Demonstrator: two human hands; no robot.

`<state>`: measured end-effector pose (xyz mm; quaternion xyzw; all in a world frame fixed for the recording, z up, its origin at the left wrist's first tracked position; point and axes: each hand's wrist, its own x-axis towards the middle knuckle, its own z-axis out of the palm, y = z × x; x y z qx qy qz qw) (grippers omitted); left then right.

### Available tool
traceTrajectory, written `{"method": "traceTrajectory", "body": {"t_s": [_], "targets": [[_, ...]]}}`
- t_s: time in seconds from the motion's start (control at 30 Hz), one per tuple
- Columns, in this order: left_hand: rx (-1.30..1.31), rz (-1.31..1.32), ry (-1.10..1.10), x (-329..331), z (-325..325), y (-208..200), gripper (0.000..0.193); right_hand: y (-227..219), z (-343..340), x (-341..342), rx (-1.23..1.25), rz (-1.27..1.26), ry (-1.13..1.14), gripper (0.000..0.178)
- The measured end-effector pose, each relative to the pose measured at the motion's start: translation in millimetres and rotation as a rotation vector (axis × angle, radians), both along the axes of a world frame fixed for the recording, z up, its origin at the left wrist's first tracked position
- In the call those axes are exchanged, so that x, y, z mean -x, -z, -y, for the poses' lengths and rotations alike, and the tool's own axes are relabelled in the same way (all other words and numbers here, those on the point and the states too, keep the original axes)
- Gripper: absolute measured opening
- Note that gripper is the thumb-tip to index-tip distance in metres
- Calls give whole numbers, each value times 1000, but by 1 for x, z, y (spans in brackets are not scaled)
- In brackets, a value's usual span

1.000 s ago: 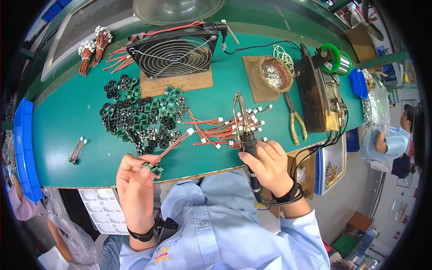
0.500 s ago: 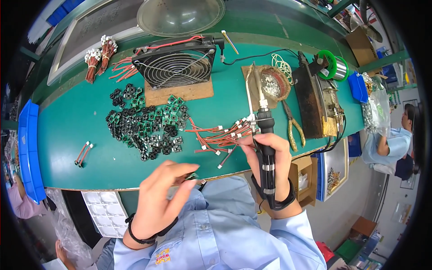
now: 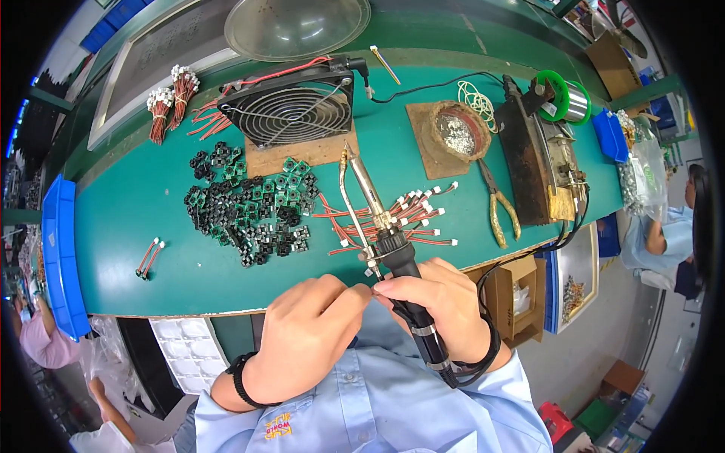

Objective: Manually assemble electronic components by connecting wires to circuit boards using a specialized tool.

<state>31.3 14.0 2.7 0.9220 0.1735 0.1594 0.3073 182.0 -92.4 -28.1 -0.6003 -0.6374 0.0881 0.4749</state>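
My right hand [image 3: 445, 309] is wrapped round a soldering iron [image 3: 396, 253], black-handled, with a thin metal tube running along its shaft. The iron's tip points up and away, toward the fan. My left hand [image 3: 310, 340] is closed, its fingertips meeting those of the right hand just below the iron's collar. The small green circuit board it carried a moment ago is hidden behind its fingers. Beyond the iron lie red-and-black wire leads [image 3: 423, 215] with white connectors. A pile of small black-and-green circuit boards [image 3: 253, 204] sits left of them.
A black fan [image 3: 291, 113] stands behind the boards. To the right are a bowl of solder scraps [image 3: 457, 136], pliers [image 3: 498, 208], a metal box [image 3: 521, 162] and a solder spool [image 3: 566, 102]. Two wired boards [image 3: 149, 259] lie at left, near a blue tray [image 3: 62, 257].
Both hands have come together in front of me. The soldering iron has swung left and nearer, its tip away from the bowl. The board in my left fingers has gone out of sight.
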Motion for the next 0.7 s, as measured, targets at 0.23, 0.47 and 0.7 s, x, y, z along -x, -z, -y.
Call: {"method": "traceTrajectory", "body": {"t_s": [0.23, 0.47, 0.7], "targets": [[192, 48, -76, 2, 5, 2, 21, 4, 0, 14, 3, -303, 67, 44], [675, 202, -304, 14, 10, 15, 21, -3, 4, 18, 38, -594, 47, 46], [1359, 521, -254, 17, 3, 14, 24, -13, -1, 23, 98, -809, -31, 45]]}}
